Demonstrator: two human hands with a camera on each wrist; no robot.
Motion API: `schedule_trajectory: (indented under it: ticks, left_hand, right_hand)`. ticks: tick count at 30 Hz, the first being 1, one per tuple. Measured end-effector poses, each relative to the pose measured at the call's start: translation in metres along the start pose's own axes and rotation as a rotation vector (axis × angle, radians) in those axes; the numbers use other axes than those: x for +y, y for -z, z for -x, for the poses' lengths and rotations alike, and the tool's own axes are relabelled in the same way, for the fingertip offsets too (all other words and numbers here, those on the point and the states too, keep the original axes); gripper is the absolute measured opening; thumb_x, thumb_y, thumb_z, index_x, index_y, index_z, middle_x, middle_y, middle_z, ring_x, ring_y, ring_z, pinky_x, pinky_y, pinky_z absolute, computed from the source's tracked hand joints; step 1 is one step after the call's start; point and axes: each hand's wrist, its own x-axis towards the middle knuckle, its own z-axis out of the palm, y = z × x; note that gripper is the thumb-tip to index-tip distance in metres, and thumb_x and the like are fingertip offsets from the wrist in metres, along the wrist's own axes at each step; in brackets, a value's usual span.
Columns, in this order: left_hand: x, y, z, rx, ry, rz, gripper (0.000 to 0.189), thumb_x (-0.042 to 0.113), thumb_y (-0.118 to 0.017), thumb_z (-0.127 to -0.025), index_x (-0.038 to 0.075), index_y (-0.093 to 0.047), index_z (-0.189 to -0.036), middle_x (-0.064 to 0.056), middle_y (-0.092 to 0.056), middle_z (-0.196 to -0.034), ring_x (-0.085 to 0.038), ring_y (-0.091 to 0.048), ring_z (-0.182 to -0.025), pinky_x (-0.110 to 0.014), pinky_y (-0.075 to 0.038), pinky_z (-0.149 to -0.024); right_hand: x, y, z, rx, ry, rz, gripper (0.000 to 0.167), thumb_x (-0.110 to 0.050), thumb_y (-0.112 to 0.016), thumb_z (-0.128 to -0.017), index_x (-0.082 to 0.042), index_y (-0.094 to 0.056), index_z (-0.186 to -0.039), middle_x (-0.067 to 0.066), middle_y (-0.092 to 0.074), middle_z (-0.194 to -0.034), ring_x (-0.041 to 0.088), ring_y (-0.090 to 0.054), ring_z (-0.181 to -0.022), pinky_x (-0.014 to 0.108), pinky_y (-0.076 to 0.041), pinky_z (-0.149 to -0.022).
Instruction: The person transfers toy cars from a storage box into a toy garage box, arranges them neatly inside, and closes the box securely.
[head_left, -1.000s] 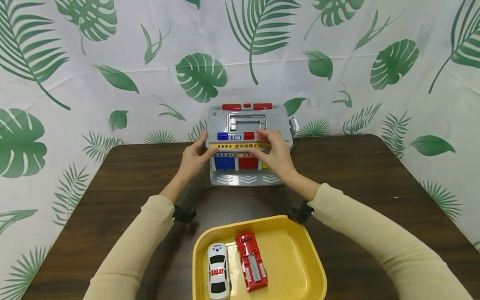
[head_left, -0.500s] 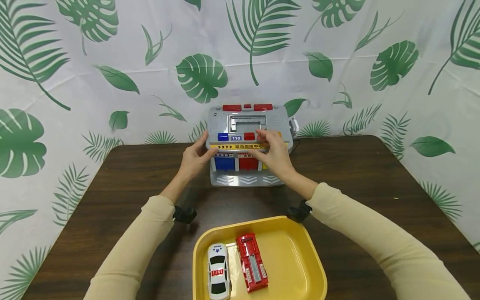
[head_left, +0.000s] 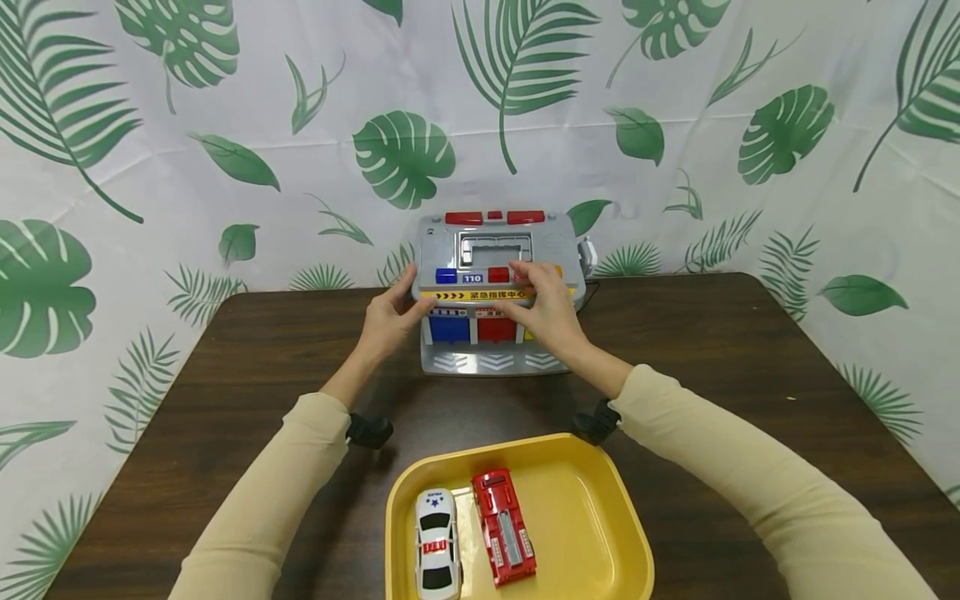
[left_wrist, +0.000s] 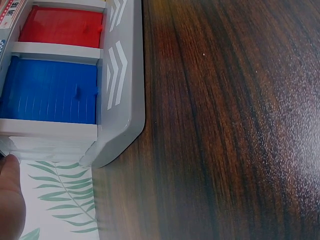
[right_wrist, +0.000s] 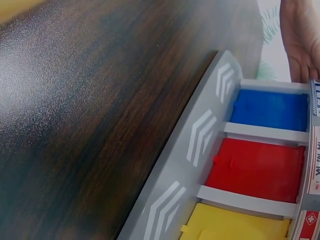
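A grey toy garage stands at the far side of the table, its blue door, red door and yellow door all down. My left hand grips its left front corner, the thumb on the front edge and the fingers along the side. On the right, my right hand holds the roof's front edge, with the index finger bent over the top beside a red button and the thumb at the lip below. That hand covers part of the roof and the yellow door.
Close to me, a yellow tray holds a white police car and a red fire truck. The dark wooden table meets a leaf-print cloth behind the garage. A thin cord runs behind its right side.
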Motion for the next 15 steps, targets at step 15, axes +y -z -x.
schedule_trajectory:
  ticks: [15]
  left_hand:
    - [0.0004, 0.0002, 0.0007, 0.003, -0.006, 0.002, 0.064, 0.011, -0.062, -0.091, -0.003, -0.028, -0.143, -0.014, -0.025, -0.151, -0.027, -0.037, -0.134, -0.038, -0.037, -0.106]
  right_hand:
    - [0.0006, -0.0033, -0.0017, -0.004, 0.021, 0.071, 0.054, -0.012, -0.076, -0.079, 0.003, -0.055, -0.126, 0.019, -0.05, -0.115, 0.028, -0.046, -0.105, 0.039, -0.048, -0.089]
